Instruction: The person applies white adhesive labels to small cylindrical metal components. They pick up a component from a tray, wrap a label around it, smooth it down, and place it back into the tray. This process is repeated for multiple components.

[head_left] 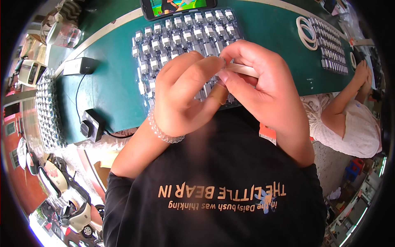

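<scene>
My left hand (181, 88), with a clear coiled band at its wrist, is closed, its index finger and thumb meeting my right hand's fingertips. What it pinches, if anything, is too small and covered to name. My right hand (265, 80) is closed around a flat white band (245, 70), perhaps the edge of a roll; the palm covers the rest. Both hands are over the near part of a clear plastic tray (134, 52). Rows of small grey metal-looking parts (177, 38) with white faces fill it, some hidden under my hands.
A phone (177, 9) stands behind the tray on the green table (111, 45). Leftward are a white-and-black box (80, 66), a black corded device (91, 125) and another filled tray (47, 111). White rings (306, 33) and a third tray (331, 45) lie right, near a seated person (349, 119).
</scene>
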`<state>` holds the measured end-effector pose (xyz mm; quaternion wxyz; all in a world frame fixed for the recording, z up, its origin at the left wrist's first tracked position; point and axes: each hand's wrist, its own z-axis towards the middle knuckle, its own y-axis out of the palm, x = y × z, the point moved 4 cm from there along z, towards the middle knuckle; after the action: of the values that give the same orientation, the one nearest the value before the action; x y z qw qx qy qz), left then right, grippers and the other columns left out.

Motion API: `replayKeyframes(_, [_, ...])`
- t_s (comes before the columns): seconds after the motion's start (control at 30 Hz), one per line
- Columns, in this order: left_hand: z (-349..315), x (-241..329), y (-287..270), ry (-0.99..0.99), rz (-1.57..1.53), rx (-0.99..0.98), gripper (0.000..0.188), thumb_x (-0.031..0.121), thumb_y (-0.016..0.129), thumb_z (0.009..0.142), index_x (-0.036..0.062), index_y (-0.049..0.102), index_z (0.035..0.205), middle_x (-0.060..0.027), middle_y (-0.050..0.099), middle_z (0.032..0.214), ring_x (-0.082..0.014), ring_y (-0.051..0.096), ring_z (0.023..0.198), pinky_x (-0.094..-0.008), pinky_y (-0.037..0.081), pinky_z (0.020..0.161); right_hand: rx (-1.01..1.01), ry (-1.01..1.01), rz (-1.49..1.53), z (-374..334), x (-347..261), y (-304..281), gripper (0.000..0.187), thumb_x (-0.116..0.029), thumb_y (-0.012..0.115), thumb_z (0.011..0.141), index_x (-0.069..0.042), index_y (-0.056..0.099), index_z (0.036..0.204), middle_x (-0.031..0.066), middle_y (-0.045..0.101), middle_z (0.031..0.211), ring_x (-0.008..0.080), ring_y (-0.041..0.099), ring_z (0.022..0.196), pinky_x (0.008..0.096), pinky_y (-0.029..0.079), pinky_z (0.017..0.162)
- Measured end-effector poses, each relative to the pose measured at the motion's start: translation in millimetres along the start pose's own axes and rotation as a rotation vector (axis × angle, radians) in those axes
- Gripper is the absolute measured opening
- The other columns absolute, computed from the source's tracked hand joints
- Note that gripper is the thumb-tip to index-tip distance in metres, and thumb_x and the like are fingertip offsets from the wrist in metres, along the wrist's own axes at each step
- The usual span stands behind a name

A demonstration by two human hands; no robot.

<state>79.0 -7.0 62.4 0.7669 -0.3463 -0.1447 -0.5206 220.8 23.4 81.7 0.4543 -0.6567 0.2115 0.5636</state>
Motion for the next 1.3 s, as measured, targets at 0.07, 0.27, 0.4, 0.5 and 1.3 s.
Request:
replayKeyframes(0.07, [2, 0, 1, 0.002, 0.063, -0.002, 0.039, -0.004, 0.072, 0.058, 0.0014, 0.059, 0.094, -0.0087, 0.055, 0.068, -0.0254, 0.054, 0.056, -0.0331, 0.041, 0.048, 0.026, -0.034, -0.052, 2, 3, 1, 0.011, 0.005, 0.058, 0.089, 0.005, 0.054, 0.099, 0.0027, 0.059, 0.085, 0.0037, 0.053, 0.078, 0.0195, 0.044, 0.065])
replayKeyframes(0.27, [7, 1, 7, 0.000, 0.147, 0.032, 0.039, -0.003, 0.073, 0.059, 0.0029, 0.059, 0.094, -0.0075, 0.058, 0.070, -0.0256, 0.057, 0.058, -0.0351, 0.043, 0.050, 0.087, -0.070, -0.127, 6, 9, 0, 0.009, 0.003, 0.058, 0.090, 0.004, 0.054, 0.097, 0.0023, 0.059, 0.083, 0.0034, 0.052, 0.077, 0.0196, 0.044, 0.063])
replayKeyframes(0.4, [6, -1, 8, 0.001, 0.161, 0.023, 0.037, -0.003, 0.072, 0.061, 0.0028, 0.059, 0.095, -0.0077, 0.059, 0.070, -0.0250, 0.058, 0.058, -0.0343, 0.044, 0.051, 0.085, -0.046, -0.166, 5, 5, -1, 0.008, 0.002, 0.055, 0.091, 0.005, 0.054, 0.099, 0.0029, 0.060, 0.084, 0.0042, 0.053, 0.077, 0.0206, 0.045, 0.064])
replayKeyframes(0.5, [4, -3, 7, -0.010, 0.126, 0.073, 0.034, -0.005, 0.072, 0.063, 0.0019, 0.059, 0.095, -0.0080, 0.060, 0.071, -0.0230, 0.059, 0.057, -0.0321, 0.046, 0.050, 0.042, -0.005, -0.170, 4, 0, -2, 0.012, 0.002, 0.053, 0.092, 0.006, 0.054, 0.103, 0.0051, 0.061, 0.088, 0.0058, 0.054, 0.082, 0.0212, 0.046, 0.069])
replayKeyframes(1.3, [-10, 2, -1, 0.004, -0.330, 0.192, 0.039, -0.008, 0.071, 0.073, -0.0047, 0.049, 0.104, -0.0152, 0.062, 0.089, -0.0147, 0.059, 0.065, -0.0245, 0.049, 0.054, -0.051, -0.086, 0.021, -2, -17, -3, 0.012, -0.001, 0.047, 0.096, 0.006, 0.053, 0.103, 0.0064, 0.058, 0.092, 0.0070, 0.052, 0.084, 0.0213, 0.043, 0.073])
